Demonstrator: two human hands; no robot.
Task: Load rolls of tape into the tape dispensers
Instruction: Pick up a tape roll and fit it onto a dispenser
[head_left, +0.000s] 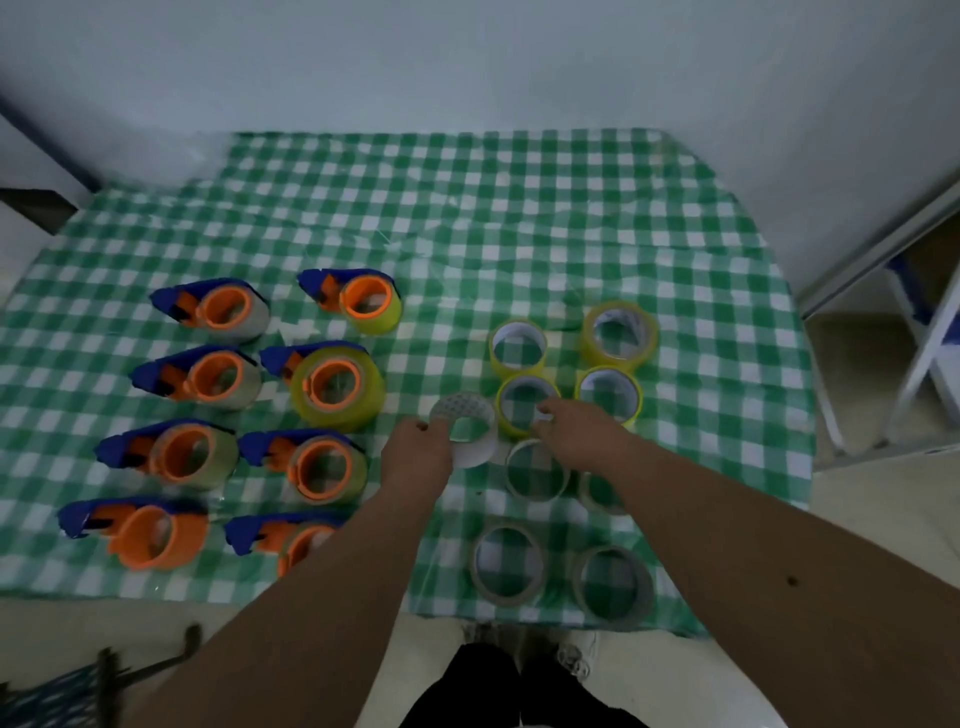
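The left hand (415, 454) holds a white tape roll (467, 431) lifted a little above the counter (467, 218). Its fingers (423, 427) are curled on the left rim of this roll and the thumb side presses the lower edge, so the roll is gripped, tilted, with its open hole facing up and toward the camera. The roll sits just to the right of the knuckles, between the two hands.

The right hand (576, 428) reaches over the loose rolls. Its fingers (543, 410) are bent and their tips are on the near rim of a yellow tape roll (524, 402), which stands on the green checked cloth. I cannot tell if they already pinch this rim or only touch it. The white roll is just beside this yellow roll, on its left.

More loose rolls are around the right hand: three other yellow ones behind it (519, 345) (618, 332) (610, 392), and grey-clear ones near the wrist (535, 470) and closer to the front edge (509, 564) (613, 582).

On the left half of the counter, eight blue and orange tape dispensers lie in two columns. The one in the near left corner (137, 527) shows a bare orange hub. The others carry rolls, for example a thick yellow roll on the second dispenser of the right column (327, 382).
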